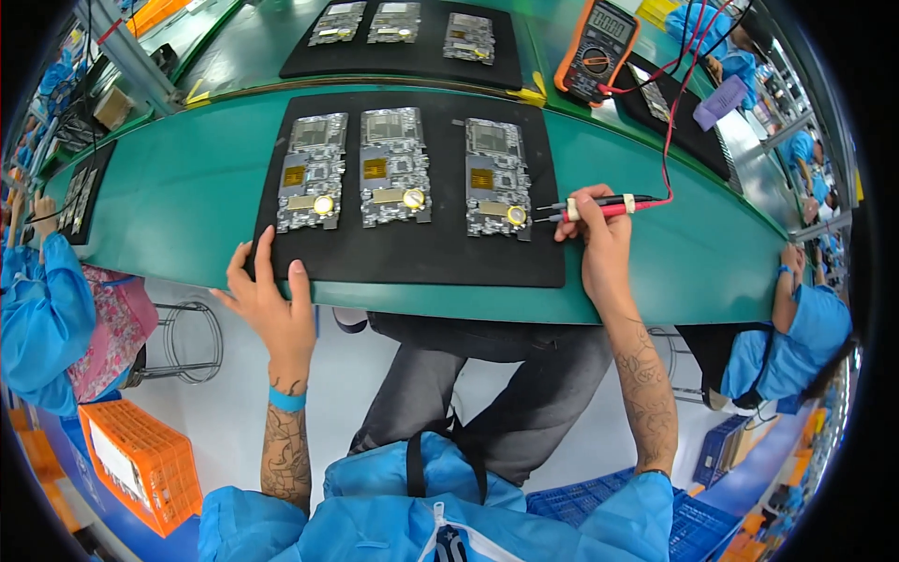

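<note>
Three grey circuit boards lie on a black mat (403, 258): the left board (323, 173), the middle board (405, 169) and the right board (506, 159). Each carries a round coin cell near its lower end and a gold-brown patch. In my right hand (604, 239) are two multimeter probes (613, 207), one red and one black, bound side by side. Their tips point left, close to the lower right edge of the right board; whether they touch it I cannot tell. My left hand (276, 295) rests with spread fingers at the mat's lower left corner, holding nothing.
An orange multimeter (597, 51) stands at the back right, its leads running to the probes. Behind the mat, a second black mat (403, 64) bears three more boards. Co-workers in blue sit on both sides. An orange crate (150, 468) stands on the floor at left.
</note>
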### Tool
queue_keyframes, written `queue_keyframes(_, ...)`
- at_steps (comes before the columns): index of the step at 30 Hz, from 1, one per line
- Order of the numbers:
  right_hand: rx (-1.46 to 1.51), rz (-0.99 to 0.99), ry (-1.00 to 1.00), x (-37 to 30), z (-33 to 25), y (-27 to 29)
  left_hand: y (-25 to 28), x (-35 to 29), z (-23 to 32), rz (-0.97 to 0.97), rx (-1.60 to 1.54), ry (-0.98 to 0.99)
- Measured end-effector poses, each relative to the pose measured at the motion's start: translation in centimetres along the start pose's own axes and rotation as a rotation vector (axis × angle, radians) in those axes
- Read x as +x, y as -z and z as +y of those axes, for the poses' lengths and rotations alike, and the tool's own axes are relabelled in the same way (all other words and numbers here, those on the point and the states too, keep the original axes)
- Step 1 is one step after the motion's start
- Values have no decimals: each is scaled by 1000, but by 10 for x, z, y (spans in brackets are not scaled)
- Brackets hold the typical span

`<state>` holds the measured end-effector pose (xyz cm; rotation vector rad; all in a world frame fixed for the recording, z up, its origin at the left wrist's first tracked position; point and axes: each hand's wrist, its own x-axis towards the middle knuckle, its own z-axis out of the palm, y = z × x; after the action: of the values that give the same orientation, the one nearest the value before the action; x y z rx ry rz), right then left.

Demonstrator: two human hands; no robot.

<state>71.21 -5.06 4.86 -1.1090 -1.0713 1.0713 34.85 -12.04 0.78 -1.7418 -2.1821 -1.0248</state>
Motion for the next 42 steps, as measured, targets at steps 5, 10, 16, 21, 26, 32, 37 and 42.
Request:
queue_keyframes(5,-12,-34,38,-2,-4,-14,-4,-2,0,-11,10,-14)
queue_keyframes(10,-33,-66,6,-1,-2,-14,-2,-1,-1,-11,6,1)
queue_keyframes(16,-40,-65,-7,-1,-2,-15,-3,-1,0,-18,8,-6)
queue_keyframes(21,-54,-84,15,0,-1,-15,-2,0,-1,-14,2,-6)
queue_keyframes(26,-66,-81,5,-1,-4,-15,-3,-1,-1,-2,1,-15)
queue_keyframes(32,-67,-60,-26,-2,-5,-18,-2,-3,-2,26,24,-30)
queue_keyframes(37,-94,-70,-28,-3,-8,-18,-2,-2,-2,24,34,-32)
queue_keyframes(42,-94,-72,-23,-3,-9,-19,-1,-2,-1,22,39,-37)
